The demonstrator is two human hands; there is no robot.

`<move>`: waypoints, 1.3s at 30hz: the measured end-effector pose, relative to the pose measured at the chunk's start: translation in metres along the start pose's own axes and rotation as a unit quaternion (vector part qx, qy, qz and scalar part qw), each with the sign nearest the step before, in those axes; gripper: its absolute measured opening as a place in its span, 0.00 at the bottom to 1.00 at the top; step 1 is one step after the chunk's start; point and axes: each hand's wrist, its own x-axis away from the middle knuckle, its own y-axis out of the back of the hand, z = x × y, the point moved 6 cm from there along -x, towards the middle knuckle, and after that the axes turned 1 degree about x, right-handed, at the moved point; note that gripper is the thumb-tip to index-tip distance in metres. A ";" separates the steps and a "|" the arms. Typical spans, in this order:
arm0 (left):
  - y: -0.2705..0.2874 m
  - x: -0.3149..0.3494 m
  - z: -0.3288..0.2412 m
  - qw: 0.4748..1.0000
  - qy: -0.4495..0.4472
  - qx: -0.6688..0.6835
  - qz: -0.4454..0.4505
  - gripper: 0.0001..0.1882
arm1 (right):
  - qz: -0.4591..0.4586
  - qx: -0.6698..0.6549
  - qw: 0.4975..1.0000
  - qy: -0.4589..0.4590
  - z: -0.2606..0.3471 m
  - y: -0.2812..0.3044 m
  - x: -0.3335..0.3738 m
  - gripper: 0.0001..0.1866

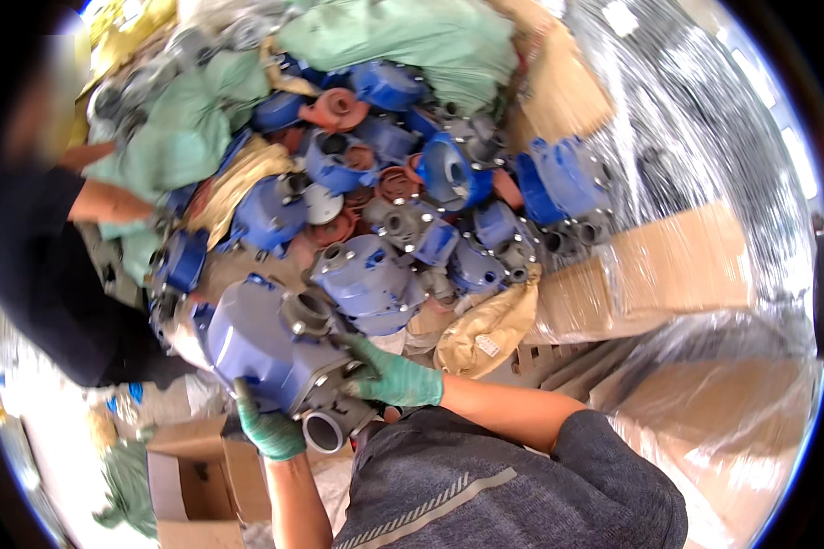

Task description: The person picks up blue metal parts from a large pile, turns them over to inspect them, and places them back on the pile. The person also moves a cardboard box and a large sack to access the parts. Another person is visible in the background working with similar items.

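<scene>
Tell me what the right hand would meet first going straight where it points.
The right hand would press into the blue-and-grey housing it holds, probably around its grey fitting; depth is unclear.

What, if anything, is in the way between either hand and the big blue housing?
Nothing visible except the green gloves: the left hand grips the blue housing at its lower left, and the right hand is on the grey fittings at its right.

Smooth semi-gloss plastic blue hsg [247, 334] w/ matt metal port [306, 314], glossy plastic wrap [696, 137].
</scene>
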 end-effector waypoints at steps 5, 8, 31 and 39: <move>-0.122 -0.011 0.091 0.980 0.108 -0.038 0.161 0.19 | -0.193 -0.158 0.968 0.021 -0.041 0.086 0.069 0.42; -0.172 -0.011 0.134 0.952 0.169 -0.085 0.241 0.23 | -0.217 0.111 0.963 0.115 -0.013 0.117 0.109 0.33; -0.479 -0.165 0.351 0.301 -0.319 -0.764 0.473 0.35 | -0.200 -0.480 0.797 0.309 0.041 0.331 0.113 0.37; -0.454 -0.212 0.348 0.223 -0.331 -0.755 0.521 0.24 | -0.292 -0.401 0.839 0.224 0.013 0.345 0.127 0.36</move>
